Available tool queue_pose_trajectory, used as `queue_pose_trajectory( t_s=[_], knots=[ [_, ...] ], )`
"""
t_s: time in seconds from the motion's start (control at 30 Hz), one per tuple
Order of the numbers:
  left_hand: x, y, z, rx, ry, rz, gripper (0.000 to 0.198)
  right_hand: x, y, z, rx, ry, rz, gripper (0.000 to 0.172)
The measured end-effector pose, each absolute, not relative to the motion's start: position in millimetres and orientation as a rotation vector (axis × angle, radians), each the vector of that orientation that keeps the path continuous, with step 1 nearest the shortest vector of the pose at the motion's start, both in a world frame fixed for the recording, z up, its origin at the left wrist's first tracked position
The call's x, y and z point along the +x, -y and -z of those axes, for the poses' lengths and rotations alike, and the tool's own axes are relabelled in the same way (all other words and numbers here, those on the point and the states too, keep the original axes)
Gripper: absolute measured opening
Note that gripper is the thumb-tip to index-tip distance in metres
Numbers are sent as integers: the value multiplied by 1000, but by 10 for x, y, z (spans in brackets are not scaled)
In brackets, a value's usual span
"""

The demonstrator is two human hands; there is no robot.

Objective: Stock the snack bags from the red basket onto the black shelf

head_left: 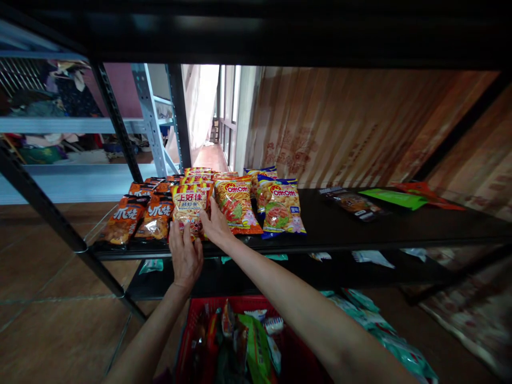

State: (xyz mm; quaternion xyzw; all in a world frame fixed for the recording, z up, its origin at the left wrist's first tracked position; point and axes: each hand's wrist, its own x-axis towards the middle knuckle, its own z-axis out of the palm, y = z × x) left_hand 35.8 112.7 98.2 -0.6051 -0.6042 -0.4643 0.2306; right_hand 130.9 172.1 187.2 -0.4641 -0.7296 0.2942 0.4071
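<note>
A yellow-and-red bag of prawn crackers (pixel 189 205) stands at the front of a row on the black shelf, held between my two hands. My left hand (pixel 186 258) is at its lower edge, fingers on the front of the bag. My right hand (pixel 217 225) grips its right side, the thumb at the front and some fingertips hidden. Left of it are orange-and-black snack bags (pixel 155 217). Close by my right hand is an orange noodle-snack bag (pixel 235 202), and beyond it a blue-and-yellow snack bag (pixel 281 208).
Farther right on the shelf (pixel 316 237) lie a dark packet (pixel 352 202), a green packet (pixel 394 198) and an orange packet (pixel 428 193). Below, a red basket (pixel 298 352) holds several packaged items. Teal packets (pixel 400 346) are at lower right. A black post (pixel 60 224) rises at left.
</note>
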Motion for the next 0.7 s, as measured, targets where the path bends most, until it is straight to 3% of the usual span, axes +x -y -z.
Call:
queue_pose_trajectory(
  t_s=[0.43, 0.7],
  knots=[
    [902, -973, -1129, -2085, 1571, 1455, 41, 1895, -1634, -1770, -1153, 1758, -428, 55],
    [1228, -1265, -1206, -2055, 1822, 1714, 49, 2357, -1740, -1785, -1299, 1610, -482, 54]
  ],
)
